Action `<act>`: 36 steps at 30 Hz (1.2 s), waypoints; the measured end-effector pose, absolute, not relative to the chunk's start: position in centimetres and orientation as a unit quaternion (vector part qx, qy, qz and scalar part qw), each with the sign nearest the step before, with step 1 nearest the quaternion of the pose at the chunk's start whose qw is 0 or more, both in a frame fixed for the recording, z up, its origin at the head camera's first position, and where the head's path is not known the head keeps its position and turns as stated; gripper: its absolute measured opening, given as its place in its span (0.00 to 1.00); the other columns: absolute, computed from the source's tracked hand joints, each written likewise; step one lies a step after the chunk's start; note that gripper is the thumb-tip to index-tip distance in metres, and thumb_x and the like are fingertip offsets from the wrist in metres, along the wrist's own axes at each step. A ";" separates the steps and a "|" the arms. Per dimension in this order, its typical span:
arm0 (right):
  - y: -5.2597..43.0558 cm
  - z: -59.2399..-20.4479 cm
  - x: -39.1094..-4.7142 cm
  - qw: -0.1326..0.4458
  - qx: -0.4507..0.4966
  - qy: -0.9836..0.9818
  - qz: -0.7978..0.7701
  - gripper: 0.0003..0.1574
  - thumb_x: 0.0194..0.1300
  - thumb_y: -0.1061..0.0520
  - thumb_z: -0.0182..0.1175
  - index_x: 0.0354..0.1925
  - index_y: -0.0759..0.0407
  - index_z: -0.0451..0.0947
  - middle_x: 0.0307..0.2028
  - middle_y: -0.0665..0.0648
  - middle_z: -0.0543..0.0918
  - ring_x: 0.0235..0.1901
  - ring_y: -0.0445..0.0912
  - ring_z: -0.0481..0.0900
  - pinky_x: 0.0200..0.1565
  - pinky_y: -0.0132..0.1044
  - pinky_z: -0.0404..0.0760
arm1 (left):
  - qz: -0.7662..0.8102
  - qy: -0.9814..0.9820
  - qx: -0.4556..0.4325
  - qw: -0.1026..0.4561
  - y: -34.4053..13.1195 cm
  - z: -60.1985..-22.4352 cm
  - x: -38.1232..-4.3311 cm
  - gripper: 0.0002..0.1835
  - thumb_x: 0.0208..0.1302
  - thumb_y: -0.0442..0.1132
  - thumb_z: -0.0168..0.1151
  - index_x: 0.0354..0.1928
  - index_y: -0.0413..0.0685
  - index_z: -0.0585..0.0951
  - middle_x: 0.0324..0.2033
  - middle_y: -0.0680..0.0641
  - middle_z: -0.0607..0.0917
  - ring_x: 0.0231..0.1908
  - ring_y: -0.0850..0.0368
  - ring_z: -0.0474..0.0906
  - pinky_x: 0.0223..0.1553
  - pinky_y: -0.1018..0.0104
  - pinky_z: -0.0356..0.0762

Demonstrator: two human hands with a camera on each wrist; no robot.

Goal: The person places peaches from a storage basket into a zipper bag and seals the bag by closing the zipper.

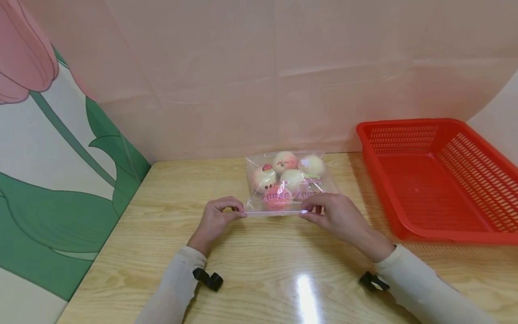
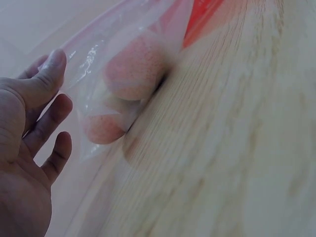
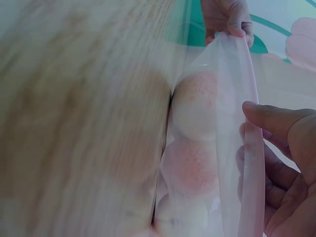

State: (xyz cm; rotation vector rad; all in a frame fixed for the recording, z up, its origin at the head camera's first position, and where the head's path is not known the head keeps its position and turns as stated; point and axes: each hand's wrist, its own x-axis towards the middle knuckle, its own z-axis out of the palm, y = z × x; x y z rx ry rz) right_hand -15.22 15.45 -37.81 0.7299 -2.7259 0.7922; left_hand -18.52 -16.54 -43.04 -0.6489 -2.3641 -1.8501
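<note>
A clear zip bag (image 1: 252, 202) with printed lettering lies on the table, holding several pink-and-cream peaches (image 1: 278, 198). Its zip edge (image 1: 273, 213) runs straight along the near side. My left hand (image 1: 216, 220) pinches the left corner of that edge between thumb and index finger; its other fingers (image 2: 62, 148) stand loosely apart in the left wrist view. Towards the right end, my right hand (image 1: 337, 216) pinches the zip edge beside a small white slider (image 1: 304, 211). In the right wrist view, the right thumb (image 3: 266, 116) lies on the near face of the strip, other fingers behind it.
A red plastic basket (image 1: 421, 236) with slotted sides stands on the right of the wooden table (image 1: 243, 279). A pale pink sheet (image 1: 218, 90) hangs behind, and a flower-patterned panel (image 1: 48, 216) borders the left side. Each sleeve carries a black wrist mount (image 1: 208, 279).
</note>
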 end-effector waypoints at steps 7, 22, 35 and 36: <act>15.9 -37.9 -15.2 0.123 0.257 -0.921 0.266 0.07 0.55 0.54 0.75 0.32 0.42 0.86 0.27 0.38 0.83 0.27 0.34 0.76 0.31 0.29 0.78 | -0.604 -0.767 -0.214 0.037 -16.6 -42.9 -18.5 0.02 0.56 0.30 0.72 0.29 0.43 0.88 0.30 0.49 0.87 0.34 0.61 0.79 0.41 0.65 0.74; 17.2 -38.1 -15.1 0.141 0.275 -0.913 0.264 0.09 0.54 0.57 0.75 0.32 0.44 0.86 0.27 0.40 0.84 0.26 0.33 0.75 0.29 0.28 0.78 | -0.601 -0.771 -0.208 0.033 -16.7 -43.0 -18.6 0.05 0.57 0.30 0.71 0.30 0.48 0.88 0.30 0.49 0.87 0.34 0.59 0.80 0.43 0.62 0.76; 18.4 -38.0 -14.8 0.158 0.282 -0.908 0.266 0.12 0.53 0.59 0.75 0.33 0.44 0.86 0.27 0.38 0.84 0.27 0.32 0.76 0.29 0.28 0.78 | -0.614 -0.765 -0.194 0.033 -16.5 -43.0 -18.4 0.09 0.55 0.28 0.72 0.27 0.53 0.88 0.30 0.44 0.87 0.35 0.58 0.81 0.47 0.60 0.76; 18.5 -38.0 -14.7 0.162 0.280 -0.908 0.266 0.12 0.52 0.60 0.76 0.33 0.44 0.86 0.27 0.39 0.84 0.27 0.32 0.76 0.29 0.28 0.79 | -0.614 -0.763 -0.197 0.032 -16.4 -43.1 -18.4 0.08 0.55 0.28 0.72 0.28 0.51 0.88 0.30 0.43 0.87 0.35 0.58 0.81 0.48 0.59 0.76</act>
